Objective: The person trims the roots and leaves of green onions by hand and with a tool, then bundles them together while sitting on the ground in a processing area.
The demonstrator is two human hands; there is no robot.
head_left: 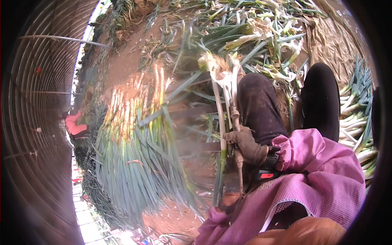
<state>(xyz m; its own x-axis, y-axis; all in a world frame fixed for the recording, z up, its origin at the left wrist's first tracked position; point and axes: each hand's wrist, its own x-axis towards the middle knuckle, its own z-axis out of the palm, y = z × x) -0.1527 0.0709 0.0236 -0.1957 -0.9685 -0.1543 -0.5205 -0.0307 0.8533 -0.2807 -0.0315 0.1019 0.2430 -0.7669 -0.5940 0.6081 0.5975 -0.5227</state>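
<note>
My right hand (pixel 247 143), in a brown work glove, is closed around a thin brown wand (pixel 235 116) with a jointed fitting. Beside it stands a long leek (pixel 222 139), its white stalk near my gloved fingers and its green leaves running down toward my left hand (pixel 231 200). That left hand is low in the view, close to the leaf ends, and its fingers are mostly hidden. White stalks with roots and peeled skin (pixel 222 77) show at the wand's upper end. Left of my hands lies a big bundle of leeks (pixel 130 151), roots at the top.
Loose leaves and peelings (pixel 253 36) cover the ground ahead. Cleaned leeks (pixel 359 130) lie at the right beside a crumpled brown sheet (pixel 332 45). My knees (pixel 261 98) are bent close by. Another person (pixel 74 124) in pink works at the far left, under the hooped roof (pixel 45 81).
</note>
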